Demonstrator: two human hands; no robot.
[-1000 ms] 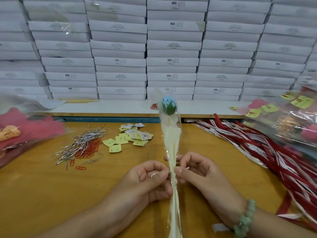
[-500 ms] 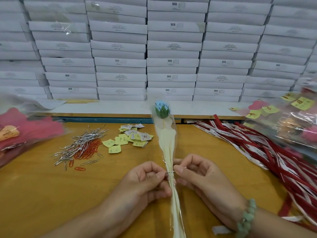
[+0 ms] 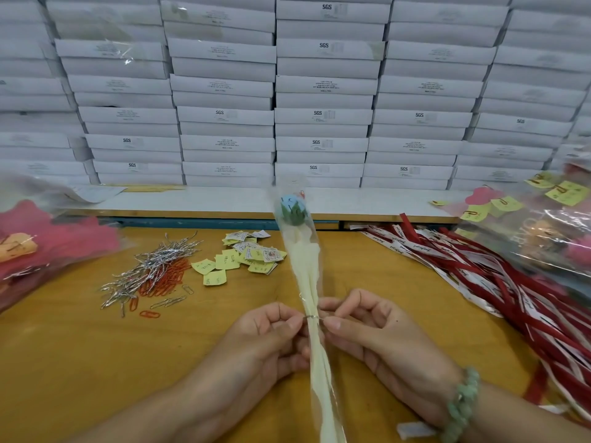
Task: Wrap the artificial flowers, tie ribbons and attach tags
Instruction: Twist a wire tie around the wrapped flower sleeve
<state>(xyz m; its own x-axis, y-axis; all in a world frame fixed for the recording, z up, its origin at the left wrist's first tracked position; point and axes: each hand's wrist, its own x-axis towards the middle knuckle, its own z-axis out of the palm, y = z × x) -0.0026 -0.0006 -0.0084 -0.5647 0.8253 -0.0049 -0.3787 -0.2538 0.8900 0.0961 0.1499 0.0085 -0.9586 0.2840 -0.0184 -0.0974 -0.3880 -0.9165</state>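
Above the near middle of the table [image 3: 64,362], a wrapped flower [image 3: 307,270] stands nearly upright, blue bud at the far end (inside clear film). The left hand [image 3: 265,340] and right hand [image 3: 380,340] each pinch one end of a thin silver tie [image 3: 311,317] looped round its stem. Yellow tags [image 3: 230,263] and paper clips [image 3: 153,276] lie far left, and red ribbons [image 3: 479,282] lie to the right.

One wrapped flower [image 3: 307,266], bound by one wire tie [image 3: 311,317]. Two hands, left hand [image 3: 265,334] and right hand [image 3: 377,338]. One bead bracelet [image 3: 462,407]. One heap of silver ties [image 3: 150,266], one of orange paper clips [image 3: 168,276]. Yellow tags [image 3: 220,262], ribbons [image 3: 511,292] and white boxes [image 3: 323,84]: too many to count.
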